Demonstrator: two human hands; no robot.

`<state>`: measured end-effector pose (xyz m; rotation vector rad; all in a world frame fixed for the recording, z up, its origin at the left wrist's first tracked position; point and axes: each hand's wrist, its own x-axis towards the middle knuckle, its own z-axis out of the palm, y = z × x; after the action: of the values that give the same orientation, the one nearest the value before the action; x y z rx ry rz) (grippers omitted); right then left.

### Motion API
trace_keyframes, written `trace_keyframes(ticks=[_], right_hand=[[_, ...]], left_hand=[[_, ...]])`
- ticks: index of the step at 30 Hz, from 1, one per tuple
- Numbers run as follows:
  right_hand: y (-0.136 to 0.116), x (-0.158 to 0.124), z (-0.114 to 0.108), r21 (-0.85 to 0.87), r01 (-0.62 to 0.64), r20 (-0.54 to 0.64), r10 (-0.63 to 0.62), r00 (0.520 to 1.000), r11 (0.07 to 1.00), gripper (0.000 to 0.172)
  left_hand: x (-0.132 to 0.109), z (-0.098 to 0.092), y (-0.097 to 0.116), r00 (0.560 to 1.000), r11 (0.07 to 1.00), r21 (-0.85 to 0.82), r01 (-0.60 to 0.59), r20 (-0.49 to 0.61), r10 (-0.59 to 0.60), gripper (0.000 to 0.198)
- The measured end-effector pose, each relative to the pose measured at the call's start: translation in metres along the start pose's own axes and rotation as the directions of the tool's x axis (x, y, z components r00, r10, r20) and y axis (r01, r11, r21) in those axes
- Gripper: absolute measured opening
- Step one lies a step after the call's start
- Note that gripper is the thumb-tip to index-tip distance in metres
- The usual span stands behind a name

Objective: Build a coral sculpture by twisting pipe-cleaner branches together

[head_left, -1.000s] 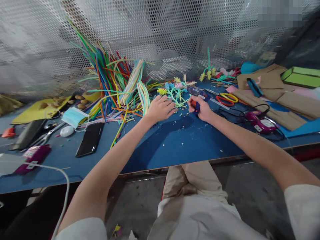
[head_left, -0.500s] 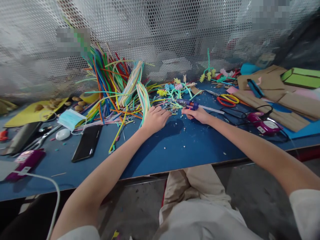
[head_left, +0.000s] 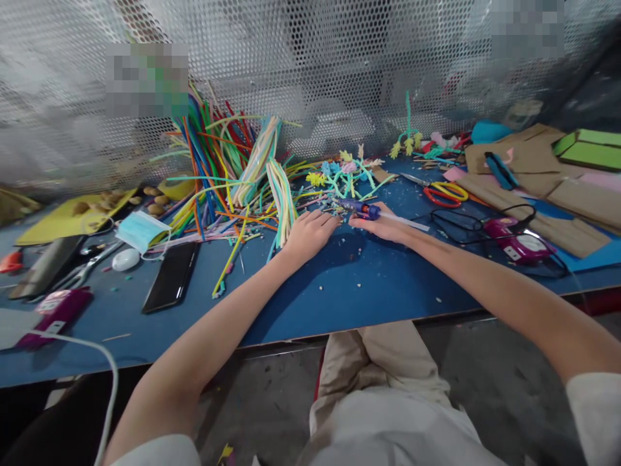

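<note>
My right hand [head_left: 381, 226] is closed round a dark blue glue gun [head_left: 361, 208], with a long white glue stick [head_left: 405, 221] sticking out of its back toward the right. My left hand [head_left: 313, 233] rests low over the blue table, just left of the glue gun's nozzle; its fingers are together and bent, and anything under them is hidden. A bundle of pale green and cream pipe cleaners [head_left: 281, 194] lies against the back of my left hand. Behind both hands is a cluster of pipe-cleaner flowers [head_left: 347, 171].
Red-and-yellow scissors [head_left: 446, 194] and a purple device [head_left: 519, 241] with a black cable lie at the right, near brown cardboard [head_left: 553, 223]. At the left are a black phone [head_left: 172, 278], a blue mask [head_left: 141, 231] and a white mouse-like object [head_left: 125, 260]. Perforated metal stands behind.
The glue gun's nozzle has shifted slightly left and down, toward my left hand. My left hand has moved slightly right, and my right hand has lowered a little.
</note>
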<state>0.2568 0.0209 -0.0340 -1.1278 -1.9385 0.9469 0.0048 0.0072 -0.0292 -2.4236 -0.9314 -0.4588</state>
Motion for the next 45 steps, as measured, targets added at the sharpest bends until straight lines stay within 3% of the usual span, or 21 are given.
trace_keyframes(ticks=[7,12,19,24,28,32,36,42,45], right_hand=[[-0.008,-0.007,-0.015,-0.031,-0.035,-0.094,0.031,0.995,0.999,0.032],[0.003,-0.005,-0.032,-0.105,-0.038,-0.118,0.026,0.993,0.994,0.036],[0.017,-0.002,-0.041,-0.095,0.075,0.053,-0.070,0.996,0.993,0.035],[0.015,-0.001,-0.043,-0.130,0.056,0.083,-0.046,0.996,0.990,0.038],[0.013,0.000,-0.057,-0.153,0.055,0.125,-0.036,0.992,0.987,0.038],[0.008,-0.004,-0.074,-0.288,0.063,0.202,-0.004,0.979,0.956,0.036],[0.002,-0.009,-0.083,-0.435,0.073,0.171,0.002,0.985,0.898,0.037],[-0.004,-0.015,-0.090,-0.477,0.124,0.083,-0.096,0.992,0.870,0.047],[-0.004,-0.016,-0.092,-0.500,0.126,0.083,-0.098,0.992,0.857,0.048]], left_hand=[[-0.008,-0.019,-0.011,0.977,0.972,-0.145,0.186,-0.074,-0.198,0.028],[-0.010,-0.019,-0.016,0.965,0.951,-0.219,0.220,-0.095,-0.245,0.027],[-0.009,-0.015,-0.005,0.975,0.947,-0.239,0.216,-0.006,-0.224,0.030],[-0.009,-0.016,-0.002,0.956,0.930,-0.222,0.292,0.085,-0.280,0.030],[-0.010,-0.015,-0.006,0.954,0.942,-0.199,0.271,0.188,-0.235,0.033],[-0.011,-0.016,-0.006,0.949,0.934,-0.202,0.293,0.182,-0.258,0.038],[-0.012,-0.017,-0.004,0.946,0.932,-0.218,0.291,0.208,-0.247,0.037],[-0.014,-0.017,0.001,0.950,0.941,-0.330,0.076,0.311,0.032,0.036],[-0.014,-0.014,0.002,0.934,0.948,-0.308,0.076,0.356,0.041,0.042]])
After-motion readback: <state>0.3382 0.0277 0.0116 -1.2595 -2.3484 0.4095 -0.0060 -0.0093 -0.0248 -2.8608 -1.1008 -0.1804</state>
